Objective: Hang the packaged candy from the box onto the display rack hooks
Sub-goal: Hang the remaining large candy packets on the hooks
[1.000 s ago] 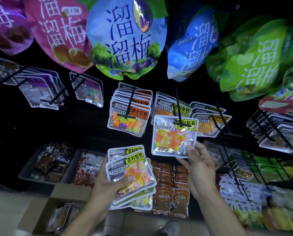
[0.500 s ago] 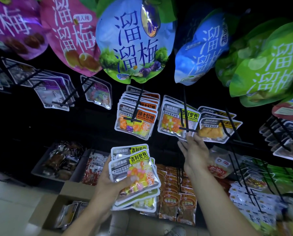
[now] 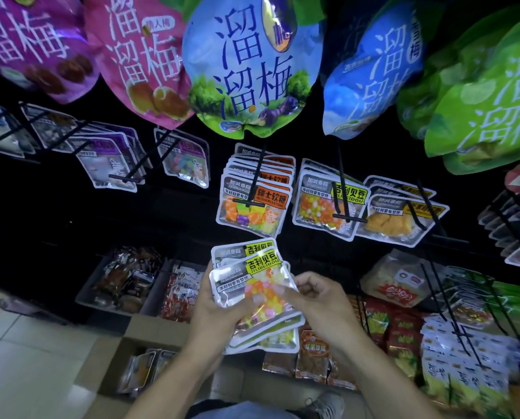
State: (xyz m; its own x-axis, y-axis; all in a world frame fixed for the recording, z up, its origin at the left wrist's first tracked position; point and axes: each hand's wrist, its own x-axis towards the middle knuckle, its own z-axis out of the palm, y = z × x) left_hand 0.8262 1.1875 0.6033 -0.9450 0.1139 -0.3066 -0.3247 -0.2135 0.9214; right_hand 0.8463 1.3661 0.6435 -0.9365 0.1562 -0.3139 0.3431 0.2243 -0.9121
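My left hand (image 3: 214,313) grips a fanned stack of candy packs (image 3: 246,273) with yellow-green labels and orange, white and pink sweets. My right hand (image 3: 319,300) has come to the stack's right edge and pinches the top pack. Above hangs a row of the same candy (image 3: 322,204) on a black rack hook (image 3: 344,204), its front pack freshly placed. The open cardboard box (image 3: 131,343) stands on the floor at lower left with several packs inside.
Orange-labelled gummy packs (image 3: 252,204) and yellow-labelled packs (image 3: 397,219) hang on neighbouring hooks. Large plum bags (image 3: 246,65) hang overhead. Bare black hooks (image 3: 452,313) jut out at lower right over snack bags. Trays of wrapped snacks (image 3: 122,276) sit low at left.
My right hand let go of the pack it pushed onto the hook, dropped down from the rack and now pinches the top pack of the stack in my left hand.
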